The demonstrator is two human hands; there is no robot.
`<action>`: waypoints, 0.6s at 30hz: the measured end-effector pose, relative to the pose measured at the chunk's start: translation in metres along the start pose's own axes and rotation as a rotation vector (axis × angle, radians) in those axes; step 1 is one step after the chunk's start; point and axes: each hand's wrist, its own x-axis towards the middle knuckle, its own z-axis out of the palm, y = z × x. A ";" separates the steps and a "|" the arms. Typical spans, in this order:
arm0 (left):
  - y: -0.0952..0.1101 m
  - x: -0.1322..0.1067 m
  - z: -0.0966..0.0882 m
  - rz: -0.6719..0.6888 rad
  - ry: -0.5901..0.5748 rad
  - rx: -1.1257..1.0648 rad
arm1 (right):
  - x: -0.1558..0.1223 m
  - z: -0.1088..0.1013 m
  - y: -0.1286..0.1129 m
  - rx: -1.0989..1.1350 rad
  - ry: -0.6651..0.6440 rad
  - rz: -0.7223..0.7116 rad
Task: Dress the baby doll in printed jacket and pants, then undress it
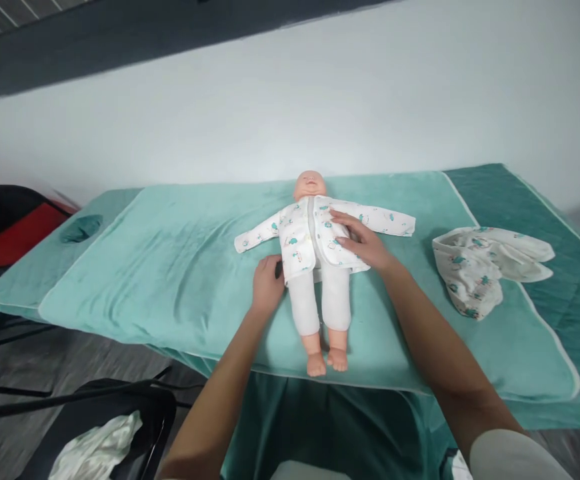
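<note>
A baby doll (310, 183) lies on its back, its feet toward me. It wears a white jacket (297, 241) with small green prints and a closed front seam, plus white trousers (303, 307); its feet are bare. My right hand (365, 241) rests on the jacket's right-hand side, fingers spread and fairly flat. Beside the doll's hip on the left is my left hand (267, 285), its fingers curled and partly hidden. A small black object (279, 269) shows at those fingers, too small to name. Both sleeves stretch out sideways.
A green padded bed (135, 267) with a face hole (81, 228) stands against the white wall (290, 107). Crumpled printed cloth (470, 270) lies at the right. A black chair (155, 433) holding a pale cloth (97, 450) is at lower left; a red-and-black chair (10, 233) stands behind.
</note>
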 end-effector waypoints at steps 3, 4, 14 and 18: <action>0.000 -0.014 -0.008 0.084 -0.035 0.036 | -0.027 0.002 0.006 0.022 0.160 0.141; 0.001 -0.018 -0.010 0.092 -0.040 0.034 | -0.037 0.003 0.006 0.017 0.225 0.189; 0.005 -0.031 -0.013 0.164 -0.083 0.152 | -0.100 0.027 -0.015 -0.536 0.370 0.277; 0.004 -0.033 -0.011 0.166 -0.046 0.121 | -0.097 0.028 -0.015 -0.611 0.359 0.352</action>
